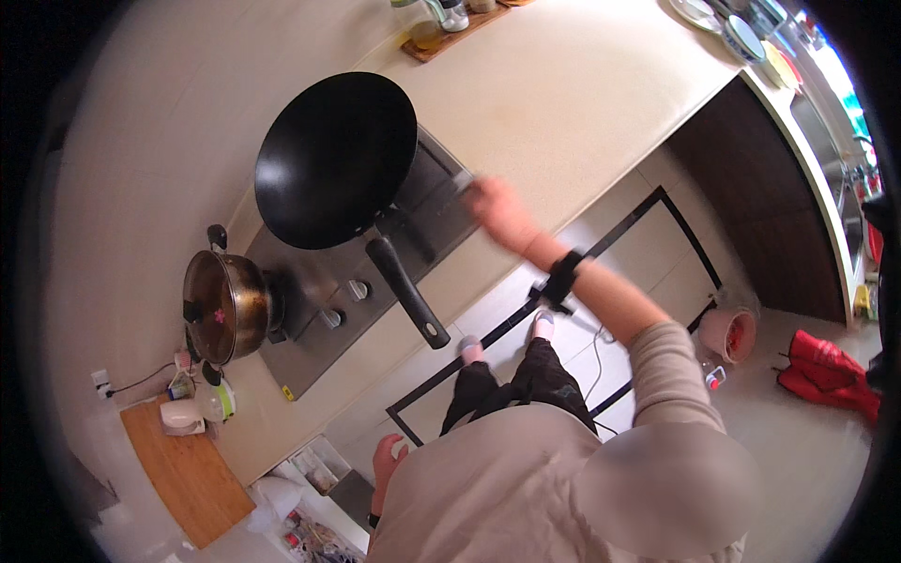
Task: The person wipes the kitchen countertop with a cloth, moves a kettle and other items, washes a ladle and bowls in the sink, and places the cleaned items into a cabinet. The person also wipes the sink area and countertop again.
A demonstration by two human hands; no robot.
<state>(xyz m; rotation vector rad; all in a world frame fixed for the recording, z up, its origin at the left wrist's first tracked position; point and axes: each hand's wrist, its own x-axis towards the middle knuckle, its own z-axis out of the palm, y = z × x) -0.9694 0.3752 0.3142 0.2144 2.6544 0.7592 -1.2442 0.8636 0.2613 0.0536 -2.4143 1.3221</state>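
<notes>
My right hand (498,211), blurred, is at the right edge of the gas hob (310,352). A small greyish thing (462,181) shows at its fingertips; whether the fingers grip it is unclear. Left of this hand, a black wok (338,162) sits over a burner, its black handle (407,292) pointing towards me. No food shows inside the wok. A lidded metal pot (236,306) stands on the other burner. Low beside my body hangs my left hand (388,459), fingers slightly curled and apart, holding nothing.
A wooden board (186,471) lies left of the hob, near a white container (183,416). Jars stand on a wooden tray (457,35) at the back; bowls (744,39) stand far right. An open drawer (331,485) is below the counter. A pink bin (728,336) and red cloth (823,373) are right.
</notes>
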